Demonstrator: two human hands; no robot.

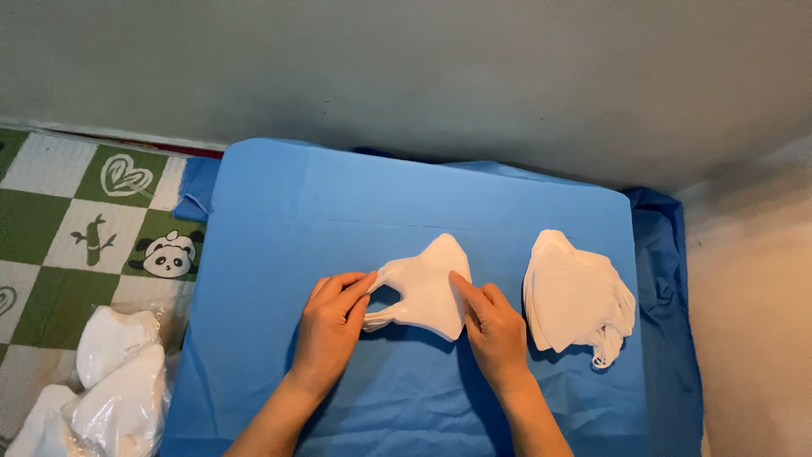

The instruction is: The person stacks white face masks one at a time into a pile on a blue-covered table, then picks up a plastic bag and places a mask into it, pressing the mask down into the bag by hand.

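A white folded face mask (pixel 430 283) lies in the middle of a blue cloth (pixel 338 203) spread over a low table. My left hand (pixel 331 326) pinches the mask's left ear loop and stretches it out to the left. The index finger of my right hand (pixel 493 326) presses on the mask's right edge. A pile of several white masks (pixel 573 298) sits just to the right of my right hand, with loose ear loops hanging at its lower right.
A clear plastic bag of white masks (pixel 110 381) lies on the floor at the lower left. A green and white checked mat with a panda and bamboo print (pixel 93 228) covers the floor on the left. A grey wall (pixel 423 76) runs behind the table.
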